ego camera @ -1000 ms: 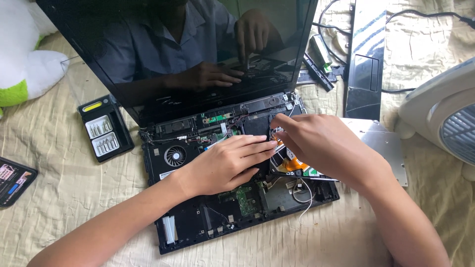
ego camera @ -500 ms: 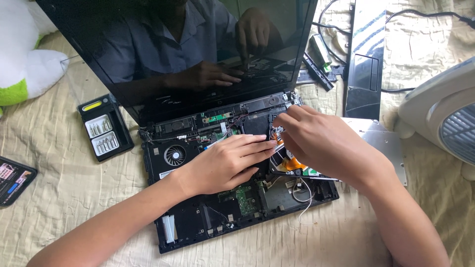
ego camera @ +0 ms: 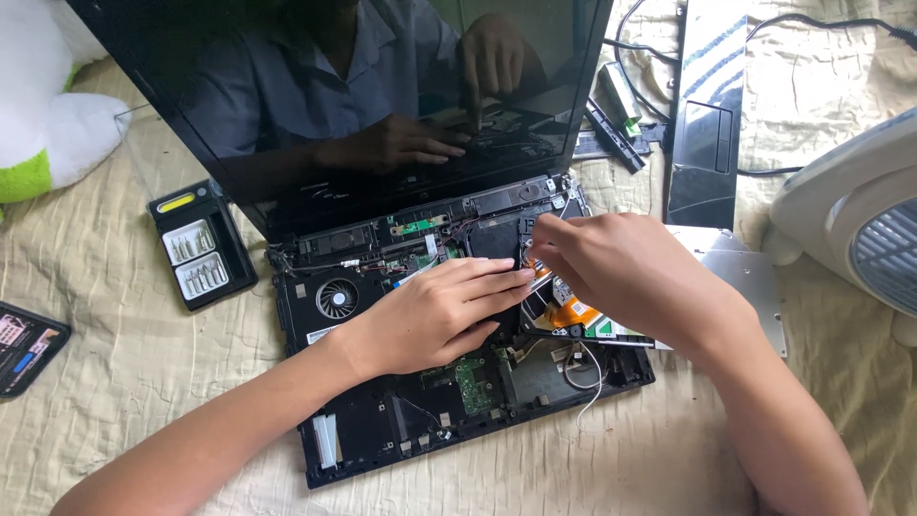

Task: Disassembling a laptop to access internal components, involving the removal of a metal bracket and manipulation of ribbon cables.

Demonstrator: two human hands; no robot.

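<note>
We see the left hand (ego camera: 435, 315) flat, fingers pressed together, on the opened laptop (ego camera: 382, 430); the right hand (ego camera: 626, 272) fingers pinch a small part, hiding it. Bit case (ego camera: 201, 244) lies well left.

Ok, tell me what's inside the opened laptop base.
Inside the laptop base: a round fan, a green circuit board, and white wires. The left hand and right hand cover the middle, so the parts beneath them are hidden.

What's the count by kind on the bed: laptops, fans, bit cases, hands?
Opened laptop: 1
Cooling fan in the laptop: 1
White desk fan: 1
Screwdriver bit case: 1
Hands: 2, left hand and right hand
Total: 6
</note>
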